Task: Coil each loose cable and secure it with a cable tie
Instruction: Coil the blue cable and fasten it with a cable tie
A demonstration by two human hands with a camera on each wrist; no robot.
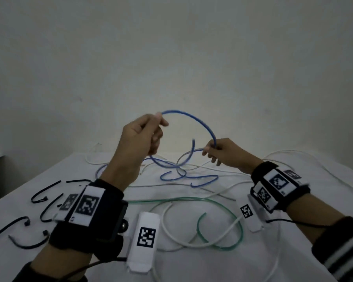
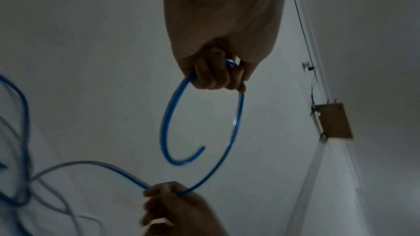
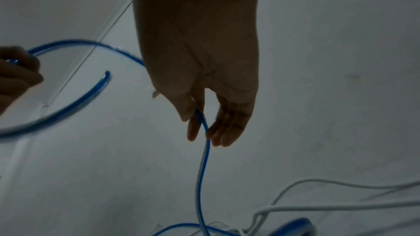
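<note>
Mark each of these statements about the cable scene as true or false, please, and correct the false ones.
1. Both hands hold the blue cable. True: the left hand grips one part and the right hand pinches another, with an arc between them.
2. The green cable is lifted off the table. False: it lies loose on the white table.
3. The black cable ties lie on the left side of the table. True.
4. A cable tie is already closed around the blue cable. False: no tie is on it; much of it lies uncoiled on the table.
5. The white cable is in the right hand. False: it lies on the table.
</note>
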